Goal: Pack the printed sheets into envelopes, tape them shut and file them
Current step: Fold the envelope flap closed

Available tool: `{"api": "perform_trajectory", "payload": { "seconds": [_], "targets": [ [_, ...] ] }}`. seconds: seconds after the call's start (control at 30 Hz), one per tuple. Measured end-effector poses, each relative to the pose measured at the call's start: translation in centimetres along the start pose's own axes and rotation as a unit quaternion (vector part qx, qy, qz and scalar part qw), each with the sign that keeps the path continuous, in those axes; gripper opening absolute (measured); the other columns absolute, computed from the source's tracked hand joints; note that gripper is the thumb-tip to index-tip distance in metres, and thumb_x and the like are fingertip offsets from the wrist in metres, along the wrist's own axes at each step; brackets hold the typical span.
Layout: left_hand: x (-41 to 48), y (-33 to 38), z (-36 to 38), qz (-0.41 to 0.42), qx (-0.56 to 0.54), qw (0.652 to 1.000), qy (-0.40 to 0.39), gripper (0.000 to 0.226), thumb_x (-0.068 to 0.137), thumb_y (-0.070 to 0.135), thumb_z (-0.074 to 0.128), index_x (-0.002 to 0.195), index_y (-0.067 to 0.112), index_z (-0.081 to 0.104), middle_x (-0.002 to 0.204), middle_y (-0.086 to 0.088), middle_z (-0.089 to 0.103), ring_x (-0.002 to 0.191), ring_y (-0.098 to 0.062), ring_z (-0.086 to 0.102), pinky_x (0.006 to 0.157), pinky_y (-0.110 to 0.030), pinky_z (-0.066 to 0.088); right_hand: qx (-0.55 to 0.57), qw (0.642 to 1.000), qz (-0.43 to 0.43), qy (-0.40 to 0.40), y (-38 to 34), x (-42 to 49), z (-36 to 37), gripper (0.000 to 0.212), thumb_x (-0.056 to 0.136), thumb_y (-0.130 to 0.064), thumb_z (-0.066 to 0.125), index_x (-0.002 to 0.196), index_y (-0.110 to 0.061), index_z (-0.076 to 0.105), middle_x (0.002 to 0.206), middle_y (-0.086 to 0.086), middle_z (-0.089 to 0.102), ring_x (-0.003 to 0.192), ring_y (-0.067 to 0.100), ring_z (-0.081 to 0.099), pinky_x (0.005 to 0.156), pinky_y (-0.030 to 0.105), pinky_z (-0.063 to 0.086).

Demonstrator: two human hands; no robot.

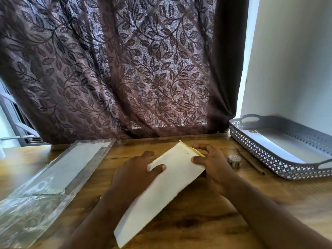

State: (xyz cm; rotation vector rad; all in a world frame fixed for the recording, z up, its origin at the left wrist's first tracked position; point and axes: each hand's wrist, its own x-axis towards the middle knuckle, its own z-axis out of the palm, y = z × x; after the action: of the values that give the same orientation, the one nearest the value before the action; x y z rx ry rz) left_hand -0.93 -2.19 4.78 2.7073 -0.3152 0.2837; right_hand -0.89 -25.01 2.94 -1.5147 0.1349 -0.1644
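Left grip [138, 169] and right grip [213, 162] both pinch the long white paper envelope [161, 191], slanted over the brown wooden desk [197, 221]. I judge the risk lies at its gold-lined mouth [193, 149]: a hard right pinch could crease the flap, and a loose one could let it slip.

We see a white envelope [161, 191], edged at its far end with a yellow strip [193, 150], over a honey-brown table [206, 221] streaked with dark wood grain. Behind hangs a purple-brown curtain [116, 69] patterned with trailing dark leaves and vines. At right, a grey tray [260, 151] shows a diamond lattice of holes along its wall. Beside it lie a pale tape roll [233, 161] with dark print and a brown pencil [251, 162].
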Motion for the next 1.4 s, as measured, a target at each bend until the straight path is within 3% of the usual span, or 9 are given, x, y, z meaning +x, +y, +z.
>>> {"api": "perform_trajectory", "payload": {
  "seconds": [0.17, 0.33, 0.47, 0.6, 0.77, 0.9, 1.0, 1.13, 1.4],
  "targets": [
    [-0.4, 0.9, 0.1, -0.009, -0.216, 0.971, -0.105, 0.034, 0.091, 0.049, 0.066, 0.085, 0.015, 0.072, 0.076, 0.005, 0.073, 0.069, -0.013, 0.067, 0.060, -0.022, 0.048, -0.017, 0.998, -0.049, 0.044, 0.2, 0.3, -0.6, 0.022, 0.084, 0.003, 0.073, 0.094, -0.016, 0.069, 0.100, 0.016, 0.074, 0.079, 0.028, 0.069, 0.070, 0.043, 0.056],
    [-1.2, 1.8, -0.1, -0.101, -0.509, 0.826, -0.220, 0.022, 0.097, 0.024, 0.063, 0.113, 0.011, 0.072, 0.103, -0.008, 0.078, 0.092, -0.025, 0.076, 0.078, -0.033, 0.060, -0.038, 0.997, -0.067, -0.013, 0.3, -0.2, -0.4, 0.015, 0.084, -0.004, 0.077, 0.088, -0.017, 0.072, 0.097, 0.011, 0.074, 0.087, 0.028, 0.069, 0.072, 0.041, 0.057],
    [-0.8, 1.4, 0.8, -0.129, -0.562, 0.791, -0.204, 0.024, 0.097, 0.016, 0.062, 0.118, 0.008, 0.069, 0.107, -0.013, 0.076, 0.093, -0.028, 0.074, 0.079, -0.036, 0.061, -0.049, 0.994, -0.072, -0.060, 0.4, -0.7, 0.3, 0.012, 0.087, -0.005, 0.075, 0.094, -0.015, 0.075, 0.095, 0.005, 0.075, 0.086, 0.020, 0.071, 0.069, 0.033, 0.060],
    [-0.2, 0.9, 1.6, -0.155, -0.577, 0.782, -0.175, 0.022, 0.097, 0.015, 0.062, 0.115, 0.004, 0.070, 0.106, -0.017, 0.076, 0.094, -0.031, 0.072, 0.082, -0.040, 0.059, -0.074, 0.989, -0.091, -0.092, 0.4, -0.9, 0.4, 0.012, 0.088, -0.004, 0.073, 0.096, -0.011, 0.078, 0.093, -0.003, 0.077, 0.080, 0.005, 0.071, 0.063, 0.017, 0.055],
    [0.5, 0.1, 2.4, -0.165, -0.579, 0.785, -0.145, 0.022, 0.094, 0.015, 0.066, 0.112, 0.004, 0.073, 0.105, -0.018, 0.076, 0.097, -0.035, 0.072, 0.093, -0.049, 0.057, -0.071, 0.985, -0.078, -0.134, 0.5, -1.1, 0.7, 0.022, 0.086, -0.028, 0.073, 0.095, -0.010, 0.080, 0.096, 0.006, 0.078, 0.086, 0.021, 0.073, 0.075, 0.031, 0.058],
    [0.5, 0.2, 2.2, -0.148, -0.587, 0.779, -0.161, 0.035, 0.090, 0.034, 0.071, 0.106, 0.003, 0.076, 0.104, -0.021, 0.075, 0.092, -0.033, 0.071, 0.091, -0.046, 0.055, -0.073, 0.984, -0.078, -0.144, 0.4, -1.2, 0.7, 0.020, 0.089, -0.025, 0.070, 0.092, -0.009, 0.082, 0.093, 0.012, 0.079, 0.086, 0.031, 0.073, 0.078, 0.040, 0.056],
    [0.6, 0.3, 2.1, -0.148, -0.556, 0.801, -0.168, 0.041, 0.086, 0.040, 0.074, 0.104, 0.004, 0.076, 0.103, -0.020, 0.075, 0.094, -0.036, 0.071, 0.093, -0.046, 0.055, -0.117, 0.973, -0.094, -0.173, 0.5, -1.1, 0.5, 0.021, 0.085, -0.024, 0.073, 0.095, -0.009, 0.082, 0.095, 0.008, 0.080, 0.091, 0.029, 0.075, 0.081, 0.040, 0.058],
    [0.8, 0.3, 2.6, -0.153, -0.526, 0.824, -0.145, 0.019, 0.088, 0.026, 0.075, 0.095, 0.008, 0.079, 0.099, -0.017, 0.077, 0.095, -0.034, 0.072, 0.094, -0.047, 0.055, -0.187, 0.956, -0.138, -0.177, 0.7, -1.0, 0.7, 0.010, 0.090, -0.013, 0.073, 0.094, -0.015, 0.081, 0.093, -0.004, 0.080, 0.087, 0.011, 0.074, 0.073, 0.020, 0.057],
    [1.2, 0.2, 2.9, -0.159, -0.462, 0.860, -0.147, 0.018, 0.088, 0.023, 0.068, 0.104, 0.017, 0.074, 0.101, -0.008, 0.075, 0.100, -0.029, 0.070, 0.097, -0.052, 0.055, -0.192, 0.964, -0.098, -0.155, 0.8, -0.9, 1.0, 0.018, 0.089, -0.010, 0.075, 0.100, -0.023, 0.077, 0.095, -0.006, 0.080, 0.088, 0.013, 0.075, 0.082, 0.034, 0.061]
  ]
}}
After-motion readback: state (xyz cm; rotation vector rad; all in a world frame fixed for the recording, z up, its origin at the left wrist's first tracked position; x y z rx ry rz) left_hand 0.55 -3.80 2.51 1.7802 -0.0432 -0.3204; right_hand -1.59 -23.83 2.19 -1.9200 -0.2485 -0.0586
